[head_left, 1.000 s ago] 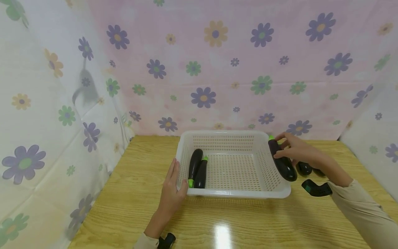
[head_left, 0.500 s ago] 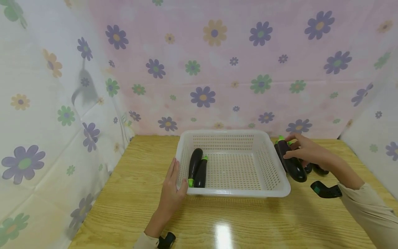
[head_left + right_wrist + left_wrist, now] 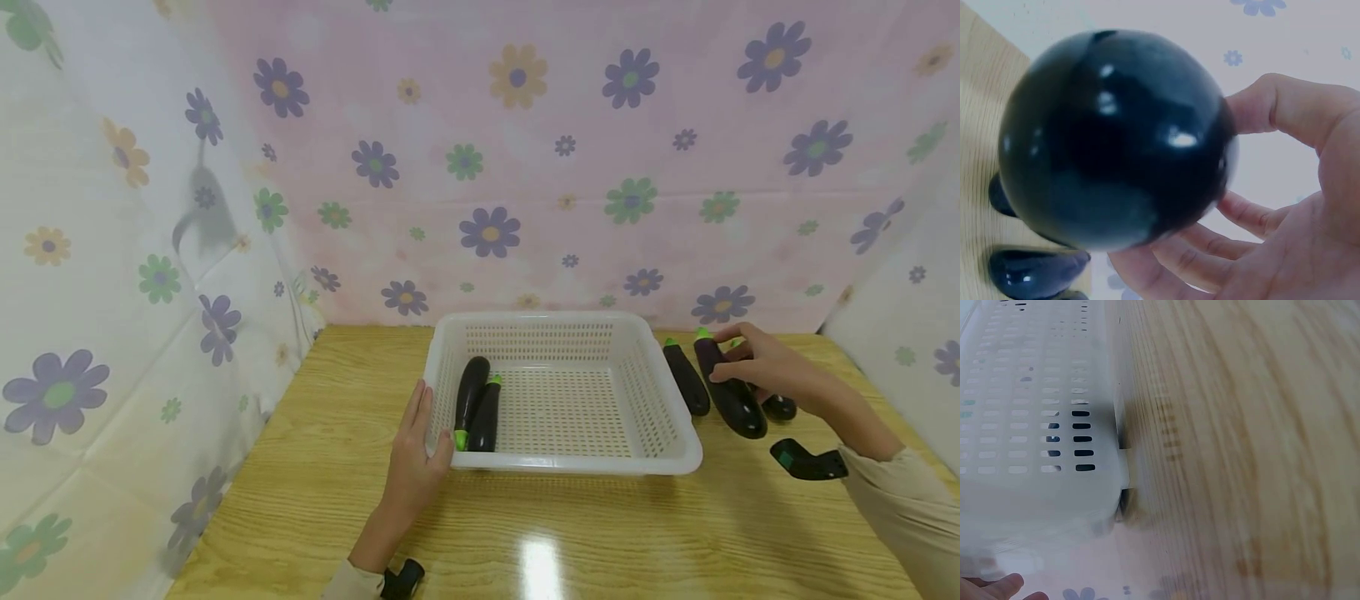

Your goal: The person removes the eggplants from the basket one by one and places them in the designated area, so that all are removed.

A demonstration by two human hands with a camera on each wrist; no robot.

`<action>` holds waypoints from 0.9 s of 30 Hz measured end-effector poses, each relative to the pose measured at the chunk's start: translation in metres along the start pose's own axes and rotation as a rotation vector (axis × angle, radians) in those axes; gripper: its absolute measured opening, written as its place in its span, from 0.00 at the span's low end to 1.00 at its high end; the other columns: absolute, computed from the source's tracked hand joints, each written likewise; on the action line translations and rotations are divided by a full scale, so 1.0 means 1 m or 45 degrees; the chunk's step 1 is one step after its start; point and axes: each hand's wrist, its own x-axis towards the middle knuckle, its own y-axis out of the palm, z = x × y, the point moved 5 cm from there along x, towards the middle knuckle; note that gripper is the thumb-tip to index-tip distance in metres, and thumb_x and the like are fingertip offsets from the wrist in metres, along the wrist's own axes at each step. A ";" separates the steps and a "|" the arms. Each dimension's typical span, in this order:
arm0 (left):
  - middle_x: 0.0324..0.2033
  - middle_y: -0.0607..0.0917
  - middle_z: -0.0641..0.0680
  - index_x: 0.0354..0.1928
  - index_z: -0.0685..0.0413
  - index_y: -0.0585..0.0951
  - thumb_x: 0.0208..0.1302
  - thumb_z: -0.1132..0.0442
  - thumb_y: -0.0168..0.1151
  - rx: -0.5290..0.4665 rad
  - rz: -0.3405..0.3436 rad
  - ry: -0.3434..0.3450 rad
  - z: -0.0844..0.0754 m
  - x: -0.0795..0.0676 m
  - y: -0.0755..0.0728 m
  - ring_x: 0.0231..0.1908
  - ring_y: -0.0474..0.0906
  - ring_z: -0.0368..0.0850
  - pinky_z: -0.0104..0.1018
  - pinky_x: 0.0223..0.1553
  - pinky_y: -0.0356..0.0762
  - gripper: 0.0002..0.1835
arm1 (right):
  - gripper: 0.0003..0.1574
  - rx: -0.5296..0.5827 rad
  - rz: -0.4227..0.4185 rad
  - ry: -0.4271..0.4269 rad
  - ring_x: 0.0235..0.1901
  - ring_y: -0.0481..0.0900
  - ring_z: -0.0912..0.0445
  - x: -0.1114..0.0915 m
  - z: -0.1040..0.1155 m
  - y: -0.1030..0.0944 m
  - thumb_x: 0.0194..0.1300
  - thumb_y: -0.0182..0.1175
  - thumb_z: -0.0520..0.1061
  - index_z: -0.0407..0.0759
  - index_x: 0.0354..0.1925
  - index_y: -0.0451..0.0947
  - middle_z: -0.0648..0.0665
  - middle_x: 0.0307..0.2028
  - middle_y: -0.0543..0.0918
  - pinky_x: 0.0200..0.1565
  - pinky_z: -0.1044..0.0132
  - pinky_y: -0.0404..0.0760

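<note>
My right hand (image 3: 776, 371) grips a dark purple eggplant (image 3: 731, 396) between thumb and fingers, to the right of the white plastic basket (image 3: 570, 463). In the right wrist view the rounded end of this eggplant (image 3: 1110, 137) fills much of the picture, with the thumb on one side and the fingers beneath. My left hand (image 3: 411, 458) rests at the basket's near left corner, its fingers straight along the outer side and the thumb at the rim. Two eggplants (image 3: 471, 392) lie side by side against the basket's left inner wall.
Another eggplant (image 3: 686, 379) lies just right of the basket. Beyond the held one, further eggplants (image 3: 782, 408) are partly hidden by the right hand. Everything stands on a wooden table (image 3: 345, 400), with flowered cloth (image 3: 555, 183) behind and at both sides.
My right hand has moved right with its eggplant, away from the basket's right rim. This uncovers the eggplant lying beside the basket. The left hand and the basket have stayed put.
</note>
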 end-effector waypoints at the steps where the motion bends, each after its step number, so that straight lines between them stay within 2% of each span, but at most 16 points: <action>1: 0.70 0.57 0.61 0.68 0.69 0.59 0.60 0.67 0.56 -0.002 0.001 -0.003 0.000 0.000 0.000 0.67 0.58 0.54 0.51 0.58 0.64 0.35 | 0.43 -0.008 -0.001 0.005 0.46 0.74 0.39 0.000 -0.002 -0.002 0.68 0.55 0.50 0.29 0.67 0.46 0.21 0.55 0.65 0.32 0.55 0.79; 8: 0.70 0.56 0.61 0.69 0.69 0.59 0.60 0.66 0.56 -0.005 0.001 0.003 0.000 0.000 0.000 0.67 0.59 0.54 0.50 0.57 0.65 0.35 | 0.44 -0.008 0.000 0.080 0.45 0.74 0.38 -0.002 -0.017 -0.012 0.69 0.53 0.52 0.28 0.67 0.45 0.17 0.58 0.59 0.33 0.54 0.78; 15: 0.71 0.56 0.61 0.69 0.69 0.59 0.60 0.67 0.56 -0.001 0.007 -0.002 0.001 0.000 0.000 0.67 0.59 0.55 0.50 0.57 0.65 0.35 | 0.44 -0.025 -0.019 0.105 0.45 0.75 0.39 -0.004 -0.027 -0.018 0.68 0.54 0.52 0.26 0.66 0.45 0.16 0.58 0.59 0.33 0.54 0.79; 22: 0.70 0.56 0.60 0.69 0.69 0.59 0.60 0.68 0.57 0.000 0.009 -0.012 0.001 0.000 0.000 0.67 0.59 0.54 0.50 0.57 0.65 0.35 | 0.44 -0.035 -0.024 0.099 0.48 0.72 0.31 -0.006 -0.036 -0.024 0.69 0.52 0.50 0.24 0.66 0.44 0.15 0.57 0.60 0.35 0.49 0.79; 27: 0.71 0.56 0.60 0.69 0.69 0.58 0.60 0.67 0.57 0.002 0.011 -0.014 0.001 0.000 0.000 0.67 0.59 0.53 0.50 0.57 0.65 0.35 | 0.44 -0.045 -0.039 0.112 0.49 0.71 0.30 -0.007 -0.043 -0.027 0.69 0.52 0.51 0.24 0.66 0.45 0.15 0.58 0.59 0.36 0.48 0.79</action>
